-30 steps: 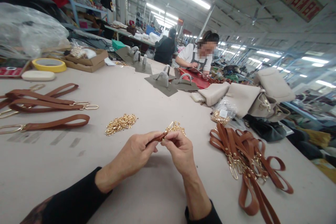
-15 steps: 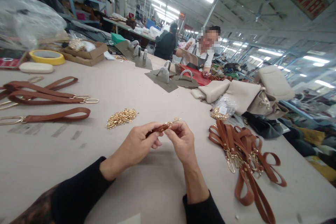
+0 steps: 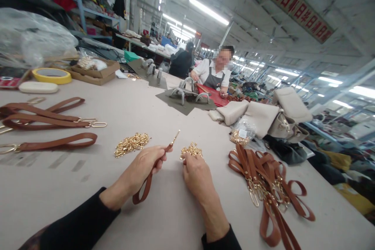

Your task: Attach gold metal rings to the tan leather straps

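Left hand (image 3: 143,165) clamped on a brown leather wrist strap (image 3: 149,183), right hand (image 3: 198,175) at a small heap of gold-coloured fittings (image 3: 191,150).
The strap is held left of the small heap, its gold-coloured metal end (image 3: 176,137) angled up and its loop hanging below the fist; the right fingertips are bunched at the small heap's near edge, and whether they pinch a fitting I cannot tell. A larger heap of fittings (image 3: 131,144) lies left of the small heap, a pile of finished-looking straps (image 3: 260,175) to its right.
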Demonstrator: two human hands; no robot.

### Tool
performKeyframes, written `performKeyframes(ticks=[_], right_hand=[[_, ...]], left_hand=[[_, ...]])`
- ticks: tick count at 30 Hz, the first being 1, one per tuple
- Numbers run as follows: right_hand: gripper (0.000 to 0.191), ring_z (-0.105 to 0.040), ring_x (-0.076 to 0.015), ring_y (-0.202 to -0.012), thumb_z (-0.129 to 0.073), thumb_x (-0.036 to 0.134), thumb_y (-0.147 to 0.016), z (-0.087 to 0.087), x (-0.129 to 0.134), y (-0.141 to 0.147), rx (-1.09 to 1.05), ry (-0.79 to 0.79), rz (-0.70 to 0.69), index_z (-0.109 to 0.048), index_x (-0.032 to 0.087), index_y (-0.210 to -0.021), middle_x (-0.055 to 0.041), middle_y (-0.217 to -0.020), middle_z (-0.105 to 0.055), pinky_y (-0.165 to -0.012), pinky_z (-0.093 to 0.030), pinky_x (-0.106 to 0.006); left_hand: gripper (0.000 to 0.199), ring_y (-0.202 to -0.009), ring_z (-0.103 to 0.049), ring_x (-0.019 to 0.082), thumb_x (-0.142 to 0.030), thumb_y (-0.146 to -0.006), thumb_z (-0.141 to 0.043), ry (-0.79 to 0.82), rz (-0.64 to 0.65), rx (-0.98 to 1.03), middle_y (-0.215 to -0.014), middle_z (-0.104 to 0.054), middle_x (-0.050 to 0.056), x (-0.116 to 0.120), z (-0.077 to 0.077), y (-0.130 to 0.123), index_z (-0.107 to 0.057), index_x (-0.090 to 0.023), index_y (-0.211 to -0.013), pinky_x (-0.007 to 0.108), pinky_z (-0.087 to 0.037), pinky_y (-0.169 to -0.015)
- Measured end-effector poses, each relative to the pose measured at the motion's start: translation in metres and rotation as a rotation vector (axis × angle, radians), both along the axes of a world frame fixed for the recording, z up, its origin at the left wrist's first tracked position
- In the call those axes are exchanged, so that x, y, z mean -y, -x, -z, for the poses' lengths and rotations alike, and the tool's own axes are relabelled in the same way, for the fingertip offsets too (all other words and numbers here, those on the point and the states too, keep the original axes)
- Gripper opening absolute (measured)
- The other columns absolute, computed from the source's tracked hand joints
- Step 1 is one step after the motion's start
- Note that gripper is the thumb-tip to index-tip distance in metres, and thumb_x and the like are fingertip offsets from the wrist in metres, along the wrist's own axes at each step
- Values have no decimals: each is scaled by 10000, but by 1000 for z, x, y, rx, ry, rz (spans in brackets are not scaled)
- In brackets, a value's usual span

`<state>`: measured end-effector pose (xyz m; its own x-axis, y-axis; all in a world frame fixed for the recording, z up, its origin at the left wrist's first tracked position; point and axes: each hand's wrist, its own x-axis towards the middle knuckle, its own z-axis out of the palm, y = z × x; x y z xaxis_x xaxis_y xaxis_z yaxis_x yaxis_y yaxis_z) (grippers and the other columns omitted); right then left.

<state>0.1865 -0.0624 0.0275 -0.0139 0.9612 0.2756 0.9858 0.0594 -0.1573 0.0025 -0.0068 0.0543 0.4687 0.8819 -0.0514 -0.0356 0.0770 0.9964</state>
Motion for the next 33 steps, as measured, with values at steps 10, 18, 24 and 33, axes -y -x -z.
performKeyframes(ticks=[10,18,24,33], right_hand=[[329,-589,-243,-849,-467,-23,-804,6,-6,6,79,-29,15,-623,197,-992,-61,-857,-677,-713,-427,-314],[283,-593,-265,-839,-491,-15,-788,12,-12,10,83,-76,40,-631,179,-940,-84,-849,-678,-729,-431,-348],[199,-604,-209,-807,-494,60,-813,15,-11,2,-415,-160,-27,-618,184,-907,-61,-840,-665,-747,-462,-330],[48,-618,-157,-762,-637,181,-831,1,0,25,-1053,-327,-201,-619,206,-869,-22,-819,-643,-685,-505,-282]], left_hand=[[189,-540,-452,106,-312,-742,-640,120,1,19,-577,-533,-47,6,0,-11,-676,-151,-834,212,-324,-527],[212,-547,-462,113,-361,-711,-659,144,-20,41,-577,-545,-44,7,0,-12,-647,-155,-757,210,-344,-515],[211,-492,-378,91,-357,-751,-618,60,-51,21,-563,-465,-72,9,1,-12,-628,-155,-812,201,-270,-466],[152,-692,-523,138,-314,-829,-567,-223,-124,-87,-719,-596,-28,14,6,-14,-635,-184,-790,233,-404,-647]])
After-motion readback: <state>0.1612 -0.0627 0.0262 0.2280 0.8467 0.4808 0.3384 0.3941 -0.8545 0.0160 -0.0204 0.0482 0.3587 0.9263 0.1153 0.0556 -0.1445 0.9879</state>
